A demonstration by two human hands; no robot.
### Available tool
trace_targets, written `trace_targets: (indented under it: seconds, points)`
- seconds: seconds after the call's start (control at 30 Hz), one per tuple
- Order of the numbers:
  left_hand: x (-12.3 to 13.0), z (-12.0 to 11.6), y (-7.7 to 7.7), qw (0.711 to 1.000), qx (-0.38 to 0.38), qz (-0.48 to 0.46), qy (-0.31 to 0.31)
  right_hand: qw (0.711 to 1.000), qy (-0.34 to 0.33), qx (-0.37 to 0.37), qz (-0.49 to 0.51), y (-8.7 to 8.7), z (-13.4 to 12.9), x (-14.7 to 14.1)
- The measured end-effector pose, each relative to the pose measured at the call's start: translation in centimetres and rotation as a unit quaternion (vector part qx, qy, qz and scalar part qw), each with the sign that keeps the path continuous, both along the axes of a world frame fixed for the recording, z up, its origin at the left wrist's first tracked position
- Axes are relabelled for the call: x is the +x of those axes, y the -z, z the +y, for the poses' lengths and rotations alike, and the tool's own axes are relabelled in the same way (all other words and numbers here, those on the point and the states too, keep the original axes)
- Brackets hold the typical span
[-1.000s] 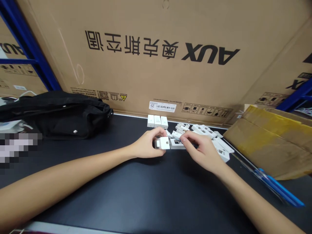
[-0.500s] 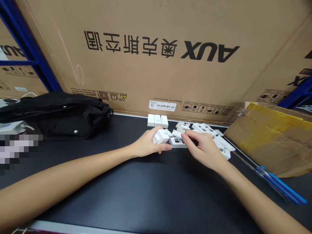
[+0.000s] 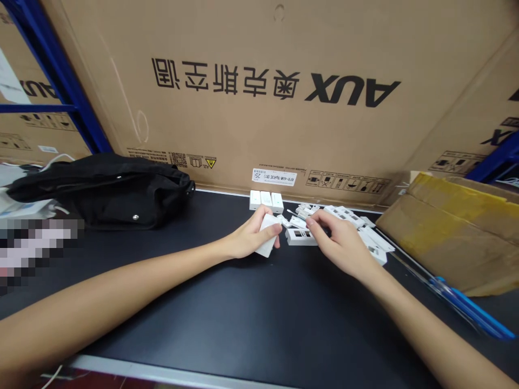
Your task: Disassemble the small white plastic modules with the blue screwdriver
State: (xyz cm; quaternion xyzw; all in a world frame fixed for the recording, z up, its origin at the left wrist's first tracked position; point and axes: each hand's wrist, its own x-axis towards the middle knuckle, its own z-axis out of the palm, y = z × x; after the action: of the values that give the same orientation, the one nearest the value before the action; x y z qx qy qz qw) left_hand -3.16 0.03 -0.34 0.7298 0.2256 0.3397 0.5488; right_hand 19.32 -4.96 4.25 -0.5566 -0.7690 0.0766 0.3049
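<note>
My left hand (image 3: 252, 235) is closed around a small white box-shaped block (image 3: 266, 237), thumb across its broad face. Between the fingertips of my right hand (image 3: 334, 237) is a thin rod-like tool (image 3: 295, 214), its slim end pointing left; most of it is hidden by the fingers. Beside that hand lies a white slotted plastic housing (image 3: 299, 236), with small white parts (image 3: 284, 220) just behind it. Three matching white blocks (image 3: 266, 200) stand in a row behind my left hand.
More white plastic pieces (image 3: 343, 214) lie to the right. A black bag (image 3: 109, 192) is at the left. A taped cardboard box (image 3: 450, 237) and blue-handled tools (image 3: 474, 308) are at the right. A large carton (image 3: 243, 129) stands along the back of the black tabletop (image 3: 227, 319).
My left hand has turned the white block, so its broad face now shows under the thumb. In my right hand, the tool's slim end now shows, pointing left. The view has shifted slightly.
</note>
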Motion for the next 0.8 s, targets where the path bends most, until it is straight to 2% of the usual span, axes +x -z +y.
trace_targets:
  seconds: [0.07,0.17,0.27,0.33,0.47,0.6,0.8]
  points:
    - [0.1,-0.1,0.1,0.999,-0.011,-0.024,0.021,1.0,0.008,0.003,-0.004,0.0,0.1,0.2]
    - [0.2,-0.4,-0.1,1.0,0.014,0.004,0.009,1.0,0.015,0.008,-0.007,-0.1,0.2,0.4]
    - [0.1,-0.5,-0.4,0.992,0.098,0.076,-0.013,1.0,0.016,0.009,-0.008,-0.1,0.3,0.4]
    - [0.0,-0.4,-0.5,0.984,0.147,0.102,-0.005,1.0,0.015,0.006,-0.011,0.0,0.3,0.3]
    - [0.0,-0.1,-0.4,0.971,0.211,0.114,0.022,1.0,0.017,0.005,-0.012,-0.1,0.3,0.4]
    - [0.3,0.0,-0.3,0.95,0.292,0.107,0.021,1.0,0.005,0.023,0.0,-0.4,0.3,0.9]
    - [0.4,-0.6,-0.5,0.937,0.272,0.218,-0.006,0.992,-0.046,0.049,0.109,-0.8,0.0,1.3]
